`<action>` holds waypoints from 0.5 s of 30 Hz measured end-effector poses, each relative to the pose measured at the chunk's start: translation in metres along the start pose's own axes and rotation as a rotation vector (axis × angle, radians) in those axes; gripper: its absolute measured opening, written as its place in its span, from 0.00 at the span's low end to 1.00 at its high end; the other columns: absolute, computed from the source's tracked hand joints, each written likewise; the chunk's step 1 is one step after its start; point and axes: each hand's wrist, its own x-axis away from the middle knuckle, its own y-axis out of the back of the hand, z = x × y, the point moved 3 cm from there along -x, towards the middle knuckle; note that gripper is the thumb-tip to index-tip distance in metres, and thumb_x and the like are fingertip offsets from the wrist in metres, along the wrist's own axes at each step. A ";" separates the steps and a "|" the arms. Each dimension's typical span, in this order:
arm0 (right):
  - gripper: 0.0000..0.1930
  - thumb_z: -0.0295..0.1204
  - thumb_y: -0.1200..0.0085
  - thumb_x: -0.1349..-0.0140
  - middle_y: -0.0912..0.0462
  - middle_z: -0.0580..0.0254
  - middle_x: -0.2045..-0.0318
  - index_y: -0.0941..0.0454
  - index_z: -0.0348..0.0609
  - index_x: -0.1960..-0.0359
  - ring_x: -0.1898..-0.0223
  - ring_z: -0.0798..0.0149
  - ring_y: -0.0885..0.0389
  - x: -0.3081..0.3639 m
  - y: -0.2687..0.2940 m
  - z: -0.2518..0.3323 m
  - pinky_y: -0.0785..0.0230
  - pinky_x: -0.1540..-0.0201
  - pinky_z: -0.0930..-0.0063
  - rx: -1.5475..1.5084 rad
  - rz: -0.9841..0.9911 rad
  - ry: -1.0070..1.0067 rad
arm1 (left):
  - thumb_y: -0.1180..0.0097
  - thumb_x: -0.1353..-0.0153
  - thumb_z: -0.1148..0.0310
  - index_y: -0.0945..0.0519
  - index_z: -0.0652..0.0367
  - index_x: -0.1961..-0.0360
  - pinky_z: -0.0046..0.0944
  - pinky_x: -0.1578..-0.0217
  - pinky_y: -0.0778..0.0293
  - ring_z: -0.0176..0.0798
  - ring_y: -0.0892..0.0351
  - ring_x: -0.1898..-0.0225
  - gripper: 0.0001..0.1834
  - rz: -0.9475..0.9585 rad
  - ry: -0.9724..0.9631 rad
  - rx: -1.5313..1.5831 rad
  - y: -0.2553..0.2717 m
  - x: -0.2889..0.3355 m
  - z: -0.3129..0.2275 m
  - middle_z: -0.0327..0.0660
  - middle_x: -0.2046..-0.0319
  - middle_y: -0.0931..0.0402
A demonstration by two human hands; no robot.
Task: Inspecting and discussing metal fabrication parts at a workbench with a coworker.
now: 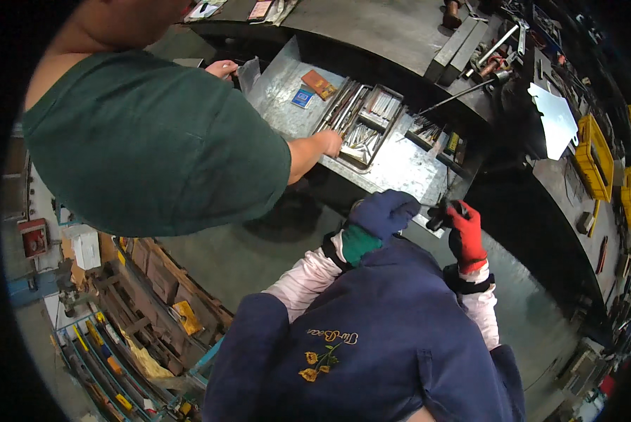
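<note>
- Fingers of a co-worker's far hand [222,69] curl beside a clear plastic bag [248,73]; we cannot tell whether they grip it.
- Our drawer [276,104] stands pulled out, so that part is done; a blue packet [303,97] and an orange packet [319,84] lie in it.
- Beside them, the co-worker's near hand [331,143] is at the left edge of a metal tray [363,167]; slim metal tools fill its sections, so we judge work there unfinished.
- Our left hand [362,243] shows green at the wrist; dark blue covering hides its fingers, and we cannot tell whether they close on anything.
- Between our hands, by the drawer's front right corner, is a small black thing [438,216], not yet set down.
- Our right hand [467,235], gloved in red, bends its fingers around that thing, apparently gripping it.
</note>
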 end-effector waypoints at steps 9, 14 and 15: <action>0.17 0.37 0.51 0.36 0.20 0.57 0.67 0.25 0.30 0.60 0.68 0.66 0.20 -0.048 -0.024 0.009 0.26 0.60 0.74 -0.214 0.109 0.132 | 0.48 0.42 0.58 0.20 0.56 0.57 0.39 0.60 0.29 0.45 0.22 0.62 0.17 0.051 0.290 -0.011 0.009 0.004 0.044 0.46 0.62 0.22; 0.19 0.40 0.51 0.36 0.21 0.56 0.70 0.25 0.30 0.61 0.68 0.64 0.19 -0.059 -0.044 0.009 0.25 0.59 0.71 -0.137 0.161 0.085 | 0.46 0.44 0.58 0.20 0.59 0.61 0.44 0.63 0.29 0.54 0.22 0.64 0.16 -0.015 0.159 -0.097 0.011 0.010 0.024 0.51 0.67 0.22; 0.20 0.40 0.51 0.36 0.21 0.55 0.71 0.25 0.30 0.61 0.69 0.64 0.20 -0.060 -0.046 0.007 0.25 0.60 0.71 -0.210 0.163 0.007 | 0.46 0.44 0.58 0.20 0.58 0.61 0.44 0.63 0.29 0.54 0.22 0.64 0.16 -0.017 0.180 -0.107 0.010 0.010 0.024 0.51 0.67 0.22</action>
